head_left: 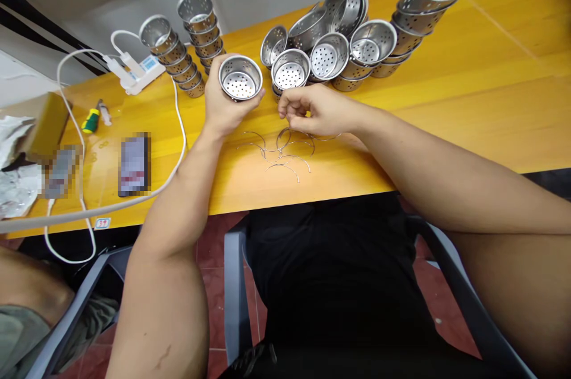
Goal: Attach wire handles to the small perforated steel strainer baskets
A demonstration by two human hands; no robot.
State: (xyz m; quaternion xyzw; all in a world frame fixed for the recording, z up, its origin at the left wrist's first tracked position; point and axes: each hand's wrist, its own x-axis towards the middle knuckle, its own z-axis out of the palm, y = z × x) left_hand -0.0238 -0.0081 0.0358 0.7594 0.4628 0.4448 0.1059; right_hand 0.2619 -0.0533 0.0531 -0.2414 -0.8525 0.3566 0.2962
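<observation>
My left hand (225, 105) is wrapped around a perforated metal cup (241, 86), tilted so that its open mouth and holed bottom face me. To its right, my right hand (314, 110) hovers over the table with fingers curled and pressed together; what they hold, if anything, I cannot make out. Below it several thin curved metal wires (285, 156) lie loosely overlapping on the yellow table. One wire's upper end runs close under the right fingertips. Just behind the right hand stands another perforated cup (290, 69).
More cups stand behind, with a tall stack (408, 25) at right and two stacks (172, 58) at left. A power strip (143, 74), white cable (181, 123), phone (134, 163) and green-and-yellow screwdriver (91, 121) lie at left. Another person's leg (35, 290) shows at lower left.
</observation>
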